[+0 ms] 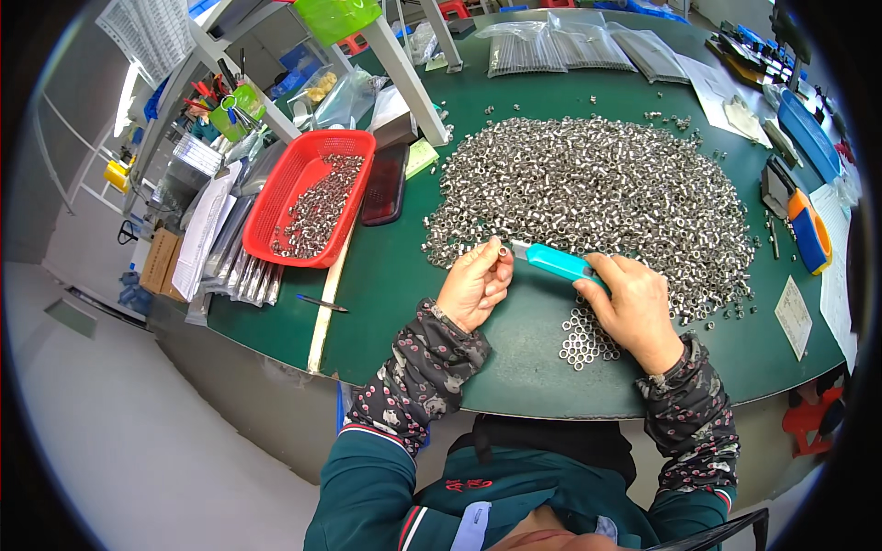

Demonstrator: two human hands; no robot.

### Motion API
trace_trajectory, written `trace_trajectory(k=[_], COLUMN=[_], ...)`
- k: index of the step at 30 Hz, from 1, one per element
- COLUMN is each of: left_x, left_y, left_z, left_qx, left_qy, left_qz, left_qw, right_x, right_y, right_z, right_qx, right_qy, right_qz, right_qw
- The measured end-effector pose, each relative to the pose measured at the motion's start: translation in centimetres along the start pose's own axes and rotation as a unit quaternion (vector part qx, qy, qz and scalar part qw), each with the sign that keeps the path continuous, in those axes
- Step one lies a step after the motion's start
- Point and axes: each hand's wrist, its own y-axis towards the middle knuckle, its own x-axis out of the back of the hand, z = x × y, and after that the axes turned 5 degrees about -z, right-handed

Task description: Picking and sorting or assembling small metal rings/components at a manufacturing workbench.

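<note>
My left hand (476,286) pinches a small metal ring (503,252) between thumb and forefinger, its other fingers curled in. In my right hand (632,308) is a turquoise utility knife (559,263), its blade pointing left and reaching close to the ring; whether it touches I cannot tell. Beyond both hands a wide heap of small shiny metal rings (597,184) covers the green table. Just left of my right wrist, a small group of rings (586,340) lies flat in a single layer.
On the left stands a red plastic basket (262,216) partly filled with metal pieces. Beside it are a dark phone (385,184), a pen (322,302) and a wooden strip (332,317). Bagged rods (570,44) lie at the back. An orange-and-blue tool (810,234) sits at the right.
</note>
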Motion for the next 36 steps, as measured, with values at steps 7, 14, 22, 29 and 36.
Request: trace_trajectory(k=[7,14,22,29,36], left_x=[-0.8,-0.7,-0.2,-0.2,-0.1], left_y=[0.0,-0.1,0.1,0.1,0.1], left_z=[0.2,0.0,0.3,0.3,0.5], left_qx=[-0.106,-0.111,-0.096,-0.09,-0.098], left_qy=[0.1,0.085,0.043,0.044,0.072], left_qz=[-0.05,-0.026,-0.013,0.003,-0.004], left_qw=[0.988,0.99,0.994,0.995,0.993], right_x=[0.1,0.1,0.1,0.1,0.3], right_y=[0.0,0.0,0.0,0.0,0.1], right_z=[-0.1,0.0,-0.1,0.0,0.0], right_qx=[-0.004,-0.01,-0.031,-0.035,-0.043], right_qy=[-0.009,-0.004,0.018,0.021,0.038], right_qz=[0.01,0.025,0.063,0.074,0.096], right_qw=[1.0,1.0,0.997,0.996,0.994])
